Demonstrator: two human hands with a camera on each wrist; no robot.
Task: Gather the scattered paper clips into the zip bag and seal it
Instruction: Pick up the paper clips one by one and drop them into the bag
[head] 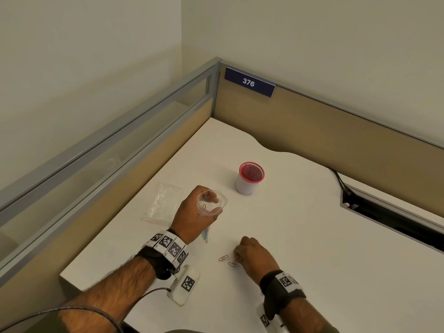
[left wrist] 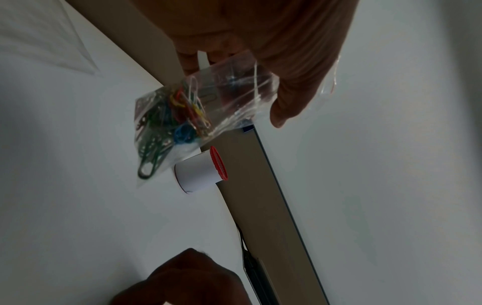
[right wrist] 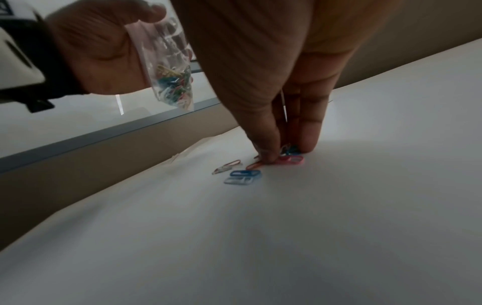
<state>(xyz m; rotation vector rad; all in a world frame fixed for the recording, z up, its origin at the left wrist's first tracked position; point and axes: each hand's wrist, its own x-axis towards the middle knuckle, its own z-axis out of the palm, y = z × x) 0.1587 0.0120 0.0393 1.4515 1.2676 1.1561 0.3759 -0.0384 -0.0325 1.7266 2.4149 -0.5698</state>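
My left hand holds a clear zip bag above the white desk, its mouth held wide and facing up. In the left wrist view the zip bag hangs below the fingers, with several coloured paper clips bunched at its bottom. My right hand is down on the desk to the bag's right and nearer me. In the right wrist view its fingertips pinch a blue and a pink paper clip. Loose clips lie just to the left of the hand, also visible as clips.
A second, flat zip bag lies on the desk to the left. A white cup with a red mesh rim stands behind the hands. A dark cable slot runs at the right. Partition walls close the desk's back and left.
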